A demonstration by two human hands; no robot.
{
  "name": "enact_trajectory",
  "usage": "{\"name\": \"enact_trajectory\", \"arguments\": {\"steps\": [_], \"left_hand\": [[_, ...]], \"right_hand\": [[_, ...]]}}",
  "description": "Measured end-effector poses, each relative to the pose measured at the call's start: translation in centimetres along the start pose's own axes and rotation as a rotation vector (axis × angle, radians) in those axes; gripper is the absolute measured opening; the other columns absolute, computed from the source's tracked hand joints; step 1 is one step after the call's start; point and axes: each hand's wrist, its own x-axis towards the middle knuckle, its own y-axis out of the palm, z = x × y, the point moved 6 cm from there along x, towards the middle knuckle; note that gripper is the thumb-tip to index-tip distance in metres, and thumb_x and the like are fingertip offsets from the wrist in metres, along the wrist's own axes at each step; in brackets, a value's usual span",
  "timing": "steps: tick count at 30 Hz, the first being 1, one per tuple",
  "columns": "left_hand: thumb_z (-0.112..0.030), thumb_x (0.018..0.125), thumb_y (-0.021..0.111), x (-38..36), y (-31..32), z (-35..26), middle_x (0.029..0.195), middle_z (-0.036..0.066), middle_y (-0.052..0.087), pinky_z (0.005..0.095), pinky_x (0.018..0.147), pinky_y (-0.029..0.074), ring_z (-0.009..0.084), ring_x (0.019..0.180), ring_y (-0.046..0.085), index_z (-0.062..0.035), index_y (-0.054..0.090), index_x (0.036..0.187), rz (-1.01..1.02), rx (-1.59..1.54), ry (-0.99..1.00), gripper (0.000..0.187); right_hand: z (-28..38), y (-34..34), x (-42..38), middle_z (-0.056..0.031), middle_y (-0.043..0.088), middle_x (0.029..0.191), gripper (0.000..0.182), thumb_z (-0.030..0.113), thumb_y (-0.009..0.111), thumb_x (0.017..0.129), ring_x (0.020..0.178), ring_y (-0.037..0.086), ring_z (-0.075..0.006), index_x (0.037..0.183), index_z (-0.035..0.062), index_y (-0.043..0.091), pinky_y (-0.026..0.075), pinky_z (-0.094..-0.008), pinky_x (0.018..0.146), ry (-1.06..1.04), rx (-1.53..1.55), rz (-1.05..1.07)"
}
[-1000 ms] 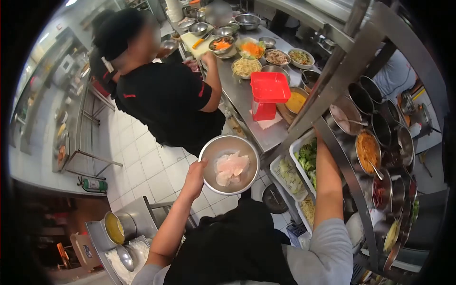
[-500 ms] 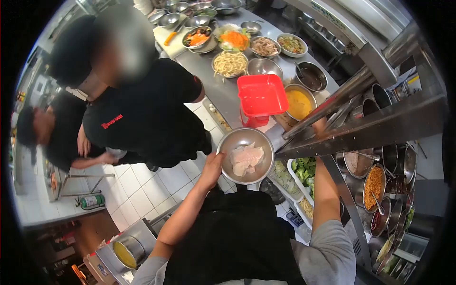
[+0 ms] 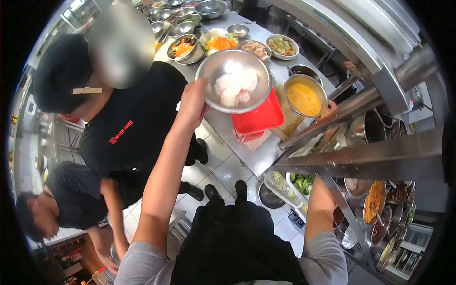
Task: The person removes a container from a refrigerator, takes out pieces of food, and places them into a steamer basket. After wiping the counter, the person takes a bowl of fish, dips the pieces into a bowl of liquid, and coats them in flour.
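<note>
My left hand point(image 3: 192, 102) grips the rim of a metal bowl point(image 3: 209, 66), raised over the counter. Pale pink raw pieces, which look like fish or chicken fillets point(image 3: 236, 85), lie in it. Under and behind this bowl, partly covered, is a red plastic container point(image 3: 259, 118). My right hand point(image 3: 328, 109) reaches past the steel post and holds the near right rim of a second metal bowl point(image 3: 289, 85) of yellow-orange liquid point(image 3: 304, 97), perhaps beaten egg. The post and shelf rail hide part of my right forearm.
A steel post point(image 3: 337, 116) and rail point(image 3: 361, 159) cross the right side. Beyond the bowls are sliced vegetables point(image 3: 281, 46) and shredded carrot point(image 3: 221, 43). A co-worker in black point(image 3: 137, 114) stands close at left; another person point(image 3: 76, 190) bends lower down.
My left hand has raised the bowl of raw pieces forward over the counter and red container. My right hand now shows at the liquid bowl's rim. The co-worker at far left has bent down.
</note>
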Motion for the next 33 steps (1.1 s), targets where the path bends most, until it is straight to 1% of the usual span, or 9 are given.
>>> {"name": "enact_trajectory", "arguments": {"steps": [2, 4, 14, 17, 21, 25, 28, 29, 33], "left_hand": [[-0.025, 0.091, 0.045, 2.9, 1.9, -1.1, 0.086, 0.014, 0.064, 0.0288, 0.046, 0.051, 0.0195, 0.060, 0.064, 0.0092, 0.056, 0.106, -0.025, -0.058, 0.058, 0.039], [-0.022, 0.091, 0.043, 5.6, 3.2, -1.5, 0.094, 0.021, 0.064, 0.0366, 0.054, 0.060, 0.0285, 0.071, 0.069, 0.0140, 0.051, 0.111, 0.014, -0.061, 0.080, 0.042], [-0.015, 0.094, 0.041, 16.1, 7.2, 4.0, 0.104, 0.028, 0.060, 0.0484, 0.069, 0.062, 0.0367, 0.084, 0.068, 0.0177, 0.042, 0.118, 0.239, -0.028, -0.049, 0.041], [-0.016, 0.090, 0.049, 17.1, 8.1, 6.2, 0.090, 0.023, 0.059, 0.0506, 0.060, 0.062, 0.0372, 0.071, 0.066, 0.0138, 0.052, 0.104, 0.177, -0.087, -0.127, 0.033], [-0.014, 0.090, 0.052, 17.5, 9.5, 7.0, 0.092, 0.018, 0.056, 0.0499, 0.059, 0.062, 0.0345, 0.081, 0.065, 0.0089, 0.056, 0.096, 0.255, -0.044, -0.160, 0.024], [-0.013, 0.090, 0.048, 17.6, 9.6, 7.0, 0.092, 0.021, 0.058, 0.0462, 0.059, 0.061, 0.0317, 0.074, 0.064, 0.0140, 0.051, 0.107, 0.415, 0.128, 0.194, 0.032], [-0.012, 0.090, 0.047, 21.1, 9.0, 11.0, 0.090, 0.021, 0.059, 0.0461, 0.059, 0.061, 0.0322, 0.071, 0.064, 0.0139, 0.051, 0.108, 0.423, 0.260, 0.190, 0.032], [-0.012, 0.090, 0.047, 19.6, 9.0, 10.2, 0.090, 0.021, 0.060, 0.0468, 0.059, 0.061, 0.0332, 0.071, 0.065, 0.0148, 0.050, 0.109, 0.325, 0.038, -0.086, 0.033], [-0.012, 0.090, 0.047, 19.7, 8.6, 11.0, 0.093, 0.023, 0.061, 0.0481, 0.061, 0.060, 0.0343, 0.073, 0.066, 0.0155, 0.049, 0.108, 0.323, 0.027, -0.084, 0.033]], "right_hand": [[2.1, 0.3, -0.2, -0.0147, 0.067, 0.087, 0.031, 0.010, 0.055, 0.089, 0.082, 0.067, -0.0191, 0.118, -0.0007, 0.057, 0.055, -0.0317, 0.072, -0.018, 0.007, -0.002], [6.3, -0.2, -2.2, -0.0095, 0.068, 0.077, 0.038, 0.023, 0.064, 0.087, 0.051, 0.062, -0.0166, 0.115, -0.0017, 0.059, 0.047, -0.0295, 0.044, -0.150, 0.274, 0.028], [11.9, 0.9, -0.6, -0.0208, 0.067, 0.087, 0.038, 0.015, 0.058, 0.087, 0.061, 0.068, -0.0246, 0.118, -0.0060, 0.055, 0.055, -0.0357, 0.049, -0.241, 0.164, -0.067], [12.4, 1.4, -0.2, -0.0209, 0.066, 0.086, 0.037, 0.015, 0.059, 0.087, 0.060, 0.068, -0.0242, 0.117, -0.0064, 0.056, 0.055, -0.0342, 0.049, -0.302, 0.109, -0.075], [12.3, 2.6, 0.2, -0.0180, 0.066, 0.084, 0.041, 0.018, 0.061, 0.089, 0.054, 0.065, -0.0199, 0.121, -0.0070, 0.054, 0.052, -0.0298, 0.046, -0.288, 0.196, -0.025], [13.3, 3.5, -0.1, -0.0219, 0.066, 0.082, 0.036, 0.012, 0.057, 0.086, 0.058, 0.068, -0.0258, 0.116, -0.0061, 0.057, 0.055, -0.0339, 0.045, -0.288, 0.123, -0.012], [13.3, 4.0, 0.1, -0.0225, 0.067, 0.083, 0.035, 0.011, 0.056, 0.085, 0.060, 0.069, -0.0270, 0.116, -0.0044, 0.057, 0.056, -0.0358, 0.047, -0.330, 0.073, 0.000], [13.8, 4.1, -0.2, -0.0223, 0.068, 0.084, 0.034, 0.011, 0.055, 0.085, 0.061, 0.070, -0.0275, 0.115, -0.0037, 0.058, 0.057, -0.0363, 0.048, -0.350, 0.040, -0.012], [14.9, 4.4, -0.7, -0.0214, 0.069, 0.086, 0.032, 0.011, 0.054, 0.084, 0.063, 0.070, -0.0290, 0.112, -0.0033, 0.060, 0.058, -0.0374, 0.049, -0.367, -0.027, -0.036]]}}
